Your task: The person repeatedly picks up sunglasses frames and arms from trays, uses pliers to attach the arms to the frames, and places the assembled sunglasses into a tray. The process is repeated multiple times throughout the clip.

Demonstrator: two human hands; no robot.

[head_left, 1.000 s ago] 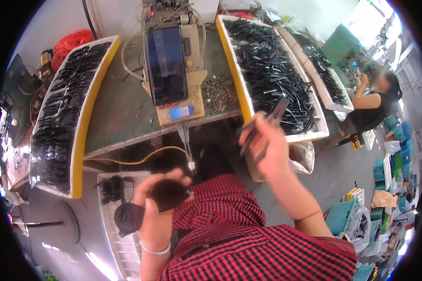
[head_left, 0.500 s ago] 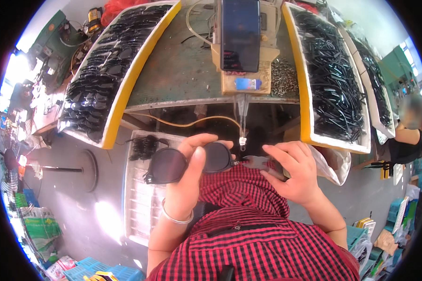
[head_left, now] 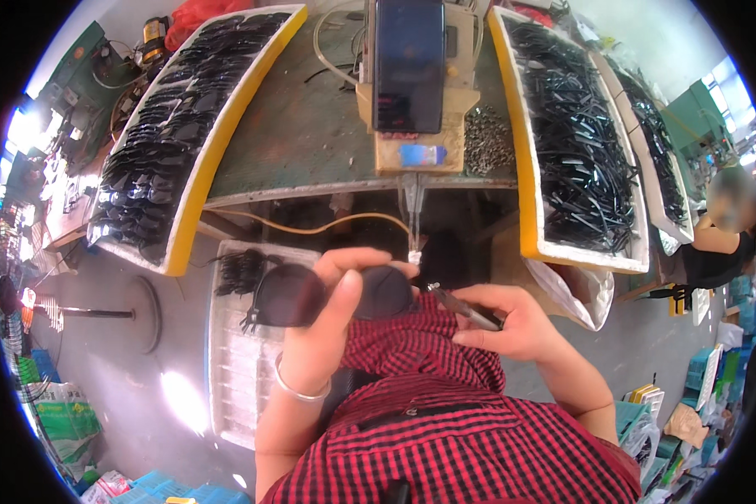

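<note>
My left hand (head_left: 332,307) grips a pair of sunglasses (head_left: 291,296) at the bridge, with its thumb and fingers closed between the two round dark lenses. The front of the frame faces up and lies roughly level; no unfolded temple arm shows. Curled around a slim grey metal tool like pliers (head_left: 472,311) is my right hand (head_left: 512,323), its thumb and fingers closed. The tool's tip comes up to the right end of the sunglasses frame; whether the two touch, I cannot tell.
A yellow-sided tray (head_left: 202,181) of dark eyewear fronts stands left on the green bench (head_left: 286,139); another tray (head_left: 525,185), right, holds black strips. Between them sit a machine bearing a dark screen (head_left: 409,67) and scattered small metal parts (head_left: 489,139). A white tray (head_left: 235,378) lies below left.
The right fingers, spread before, have closed around the tool, and its tip has turned toward the right end of the sunglasses. The left hand keeps its hold. The whole view has shifted slightly.
</note>
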